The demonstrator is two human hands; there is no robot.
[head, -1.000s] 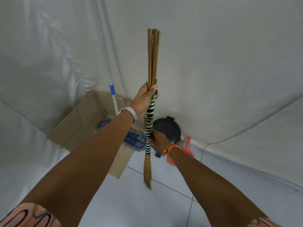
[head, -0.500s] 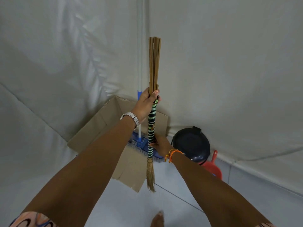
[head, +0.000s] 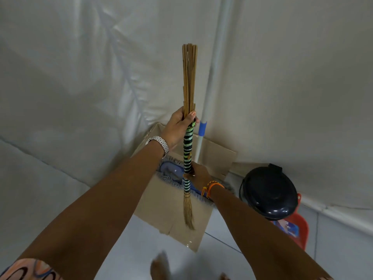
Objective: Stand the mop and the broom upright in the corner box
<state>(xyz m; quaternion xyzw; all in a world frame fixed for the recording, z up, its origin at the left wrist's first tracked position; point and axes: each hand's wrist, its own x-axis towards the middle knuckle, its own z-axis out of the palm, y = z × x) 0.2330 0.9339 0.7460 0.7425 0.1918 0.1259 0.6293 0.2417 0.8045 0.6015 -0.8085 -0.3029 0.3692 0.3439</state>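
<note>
- Step in hand, as judged: mop (head: 177, 173) already stood in box (head: 214, 156), its pole leaning in the corner; broom (head: 188, 138) not yet in.
- Broom held upright in the air over the box's near side, bristle end down, stick ends up.
- Left hand (head: 178, 126) closed round the broom where the sticks meet the striped wrap; right hand (head: 198, 175) closed round the wrap lower down.
- Bristle tuft hangs below the right grip, clear of the floor.
- Next move calls for lowering into the box beside the mop head, kept vertical, then leaning into the corner.
</note>
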